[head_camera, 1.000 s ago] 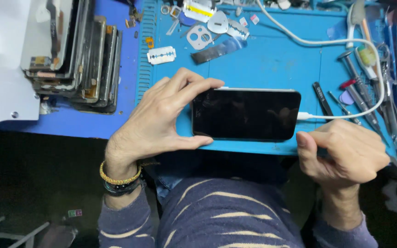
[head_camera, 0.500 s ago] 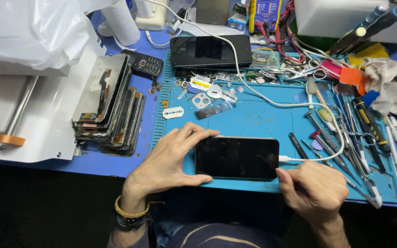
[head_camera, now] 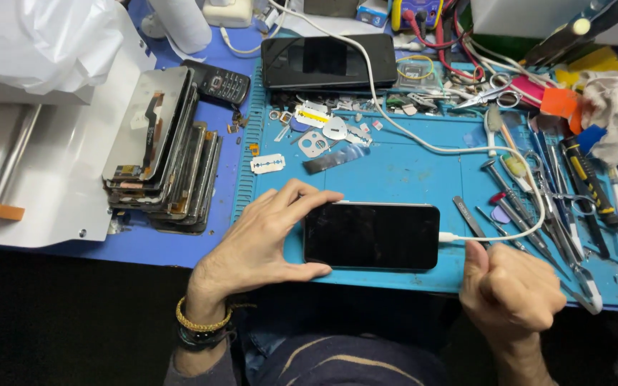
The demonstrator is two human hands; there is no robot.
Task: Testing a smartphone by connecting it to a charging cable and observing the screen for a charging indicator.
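Black rectangular smartphone with dark glass screen [head_camera: 371, 236] lies flat on the blue silicone work mat [head_camera: 409, 171] at the near edge of the tabletop [head_camera: 144, 243], long axis running left-right. Left hand [head_camera: 262, 239] clamps its left short end, fingers over the far edge, thumb on the near edge. A white charging cable [head_camera: 466, 236] plugs into the right end. Right hand [head_camera: 513, 289], curled into a fist and holding nothing, sits just beside the phone's near-right corner, apart from it.
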